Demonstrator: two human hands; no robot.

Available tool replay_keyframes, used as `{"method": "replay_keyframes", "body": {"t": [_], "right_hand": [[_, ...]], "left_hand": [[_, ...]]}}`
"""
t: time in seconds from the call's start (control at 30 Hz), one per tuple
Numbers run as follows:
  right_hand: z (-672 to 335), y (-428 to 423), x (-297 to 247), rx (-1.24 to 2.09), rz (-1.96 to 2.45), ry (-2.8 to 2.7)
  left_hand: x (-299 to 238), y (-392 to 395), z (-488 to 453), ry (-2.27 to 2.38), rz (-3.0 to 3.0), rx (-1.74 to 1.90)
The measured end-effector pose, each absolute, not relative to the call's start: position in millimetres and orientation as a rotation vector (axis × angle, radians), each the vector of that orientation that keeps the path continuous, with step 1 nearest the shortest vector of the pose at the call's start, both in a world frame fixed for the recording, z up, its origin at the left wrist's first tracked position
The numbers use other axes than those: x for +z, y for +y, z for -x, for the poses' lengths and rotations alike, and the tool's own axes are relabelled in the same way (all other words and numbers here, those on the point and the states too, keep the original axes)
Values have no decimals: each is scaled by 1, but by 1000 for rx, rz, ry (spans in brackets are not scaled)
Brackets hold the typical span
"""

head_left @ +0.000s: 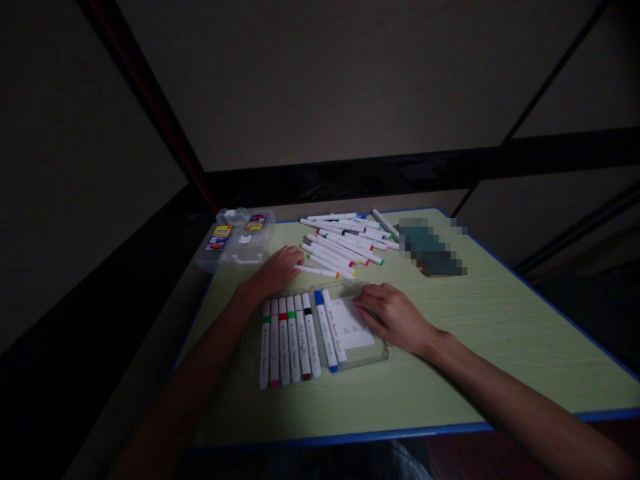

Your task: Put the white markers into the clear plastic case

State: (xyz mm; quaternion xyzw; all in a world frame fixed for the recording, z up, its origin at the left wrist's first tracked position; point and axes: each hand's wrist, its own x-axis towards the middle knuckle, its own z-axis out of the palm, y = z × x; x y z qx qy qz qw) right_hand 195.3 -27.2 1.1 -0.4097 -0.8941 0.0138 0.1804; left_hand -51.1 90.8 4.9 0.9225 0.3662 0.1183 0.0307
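A pale green table (pixel 500 347) with a blue edge holds white marker pens with coloured caps. My left hand (pixel 279 268) lies on the near end of a loose marker (pixel 315 271) at the edge of a scattered pile of markers (pixel 350 241), fingers curled over it. My right hand (pixel 393 315) rests flat, fingers together, on the right part of a clear plastic tray (pixel 350 333). Two markers (pixel 330 330) lie in the tray beside a white card. A row of several markers (pixel 287 340) lies side by side left of the tray.
A clear plastic case (pixel 239 241) with coloured stickers stands at the table's far left corner. A blurred dark green object (pixel 433 248) lies at the far right. Dark frame bars and a wall rise behind the table.
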Motion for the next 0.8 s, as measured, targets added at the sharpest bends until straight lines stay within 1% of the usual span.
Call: {"method": "replay_keyframes", "body": {"t": [0.33,0.8], "right_hand": [[-194,-27,1,37,1155,-2533],[-196,-27,1,48,1158,-2551]], "left_hand": [[11,86,48,1100,-2849,273],[16,81,49,1296,-2844,206]]}}
